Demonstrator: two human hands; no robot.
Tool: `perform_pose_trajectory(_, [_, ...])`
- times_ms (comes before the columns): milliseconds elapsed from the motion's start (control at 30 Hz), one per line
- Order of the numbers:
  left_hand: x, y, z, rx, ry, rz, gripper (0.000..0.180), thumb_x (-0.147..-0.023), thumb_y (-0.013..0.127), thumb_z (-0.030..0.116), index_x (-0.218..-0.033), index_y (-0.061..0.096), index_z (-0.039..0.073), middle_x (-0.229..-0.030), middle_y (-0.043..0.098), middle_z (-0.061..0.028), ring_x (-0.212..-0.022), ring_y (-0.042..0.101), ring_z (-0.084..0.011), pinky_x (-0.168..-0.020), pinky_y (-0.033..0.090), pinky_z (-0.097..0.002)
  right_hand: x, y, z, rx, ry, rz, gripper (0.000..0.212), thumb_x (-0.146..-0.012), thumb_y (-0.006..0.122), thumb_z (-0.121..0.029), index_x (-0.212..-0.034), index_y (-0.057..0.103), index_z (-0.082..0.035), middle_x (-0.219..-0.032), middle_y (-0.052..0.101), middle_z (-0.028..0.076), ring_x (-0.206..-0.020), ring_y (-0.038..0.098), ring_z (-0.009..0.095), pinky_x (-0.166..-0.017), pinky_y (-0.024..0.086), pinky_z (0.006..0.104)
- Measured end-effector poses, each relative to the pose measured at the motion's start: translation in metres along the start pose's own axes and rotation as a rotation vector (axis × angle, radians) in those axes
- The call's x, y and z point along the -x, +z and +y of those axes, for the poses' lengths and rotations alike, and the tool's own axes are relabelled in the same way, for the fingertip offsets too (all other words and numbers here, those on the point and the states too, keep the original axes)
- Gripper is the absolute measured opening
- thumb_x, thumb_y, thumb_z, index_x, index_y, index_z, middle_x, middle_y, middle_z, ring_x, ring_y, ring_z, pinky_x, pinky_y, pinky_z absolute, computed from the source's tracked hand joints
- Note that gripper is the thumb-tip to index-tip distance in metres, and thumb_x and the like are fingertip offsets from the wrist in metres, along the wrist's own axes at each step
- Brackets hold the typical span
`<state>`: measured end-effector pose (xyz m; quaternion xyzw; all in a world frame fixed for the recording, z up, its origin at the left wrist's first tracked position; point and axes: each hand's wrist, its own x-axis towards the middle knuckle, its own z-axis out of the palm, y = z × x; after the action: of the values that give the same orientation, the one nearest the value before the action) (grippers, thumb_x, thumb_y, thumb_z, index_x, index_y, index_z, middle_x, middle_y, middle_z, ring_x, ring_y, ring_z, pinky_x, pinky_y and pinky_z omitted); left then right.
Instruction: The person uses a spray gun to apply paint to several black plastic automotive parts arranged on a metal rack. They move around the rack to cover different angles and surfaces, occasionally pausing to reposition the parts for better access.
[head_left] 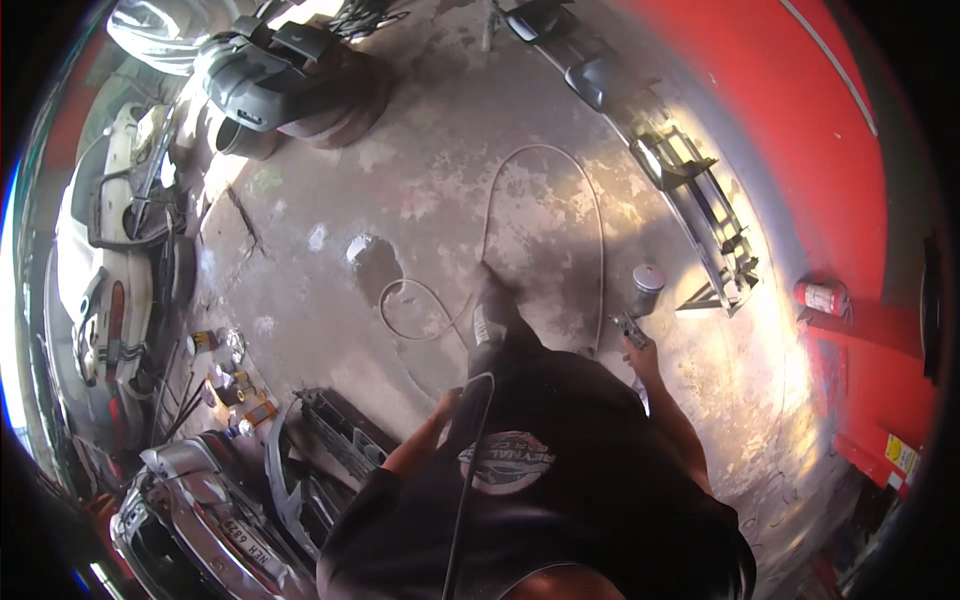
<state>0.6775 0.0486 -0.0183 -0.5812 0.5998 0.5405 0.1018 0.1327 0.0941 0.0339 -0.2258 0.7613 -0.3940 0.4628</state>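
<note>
At my right side, my right hand (641,354) is closed around the handle of a metal spray gun (629,330). Just beyond the gun is a grey cylindrical cup with a pale lid (648,282); I cannot tell whether it is joined to the gun or stands apart. A thin air hose (601,215) curves over the concrete floor from near the gun, passes my foot and makes a smaller loop to the left. My left hand (446,405) hangs low beside my left thigh, its fingers mostly hidden, and nothing shows in it.
Car bumpers (215,515) and a black grille (345,430) lie at the lower left, near small cans (202,341). A car (115,300) stands left. Dark bumper parts (290,80) sit far left. A metal frame (700,200) and a fire extinguisher (823,298) are along the right wall.
</note>
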Motion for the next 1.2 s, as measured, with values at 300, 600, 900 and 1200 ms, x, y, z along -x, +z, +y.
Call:
perform_pose_trajectory(300, [-0.195,-0.258,0.073,0.172,0.042,0.256,0.028,-0.091,0.067,0.027,-0.109,0.078,0.008,-0.105,0.076,-0.02,-0.097,0.073,-0.0398,-0.084,0.057,-0.045,-0.068,0.062,-0.069,0.01,0.328,0.278,0.032,-0.094,0.074,-0.026,-0.114,0.073,-0.001,-0.072,0.061,0.002,-0.052,0.066,0.019,-0.042,0.046,0.0326])
perform_pose_trajectory(600, [-0.359,-0.502,0.241,0.058,0.408,0.363,0.025,-0.094,0.069,0.027,-0.109,0.075,0.008,-0.103,0.077,-0.0178,-0.098,0.074,-0.0378,-0.084,0.058,-0.0427,-0.232,0.193,-0.154,0.047,0.077,0.174,0.029,-0.094,0.075,-0.034,-0.103,0.074,-0.006,-0.085,0.063,0.0,-0.063,0.057,0.012,-0.052,0.045,0.0298])
perform_pose_trajectory(900, [-0.496,-0.65,0.265,-0.083,0.215,0.08,0.026,-0.089,0.074,0.03,-0.103,0.077,0.008,-0.104,0.076,-0.0178,-0.099,0.074,-0.0338,-0.085,0.058,-0.0432,-0.434,0.346,-0.355,-0.188,0.121,0.057,0.025,-0.093,0.076,-0.026,-0.104,0.073,-0.004,-0.087,0.065,0.0,-0.077,0.059,0.009,-0.065,0.048,0.0277])
perform_pose_trajectory(1200, [-0.627,-0.872,0.374,-0.062,0.074,0.191,0.028,-0.09,0.068,0.031,-0.107,0.077,0.01,-0.104,0.077,-0.0162,-0.101,0.074,-0.0355,-0.089,0.057,-0.0444,-0.595,0.411,-0.558,0.072,0.222,-0.093,0.013,-0.095,0.073,-0.014,-0.102,0.071,-0.004,-0.088,0.066,0.0,-0.076,0.061,0.01,-0.066,0.049,0.0279])
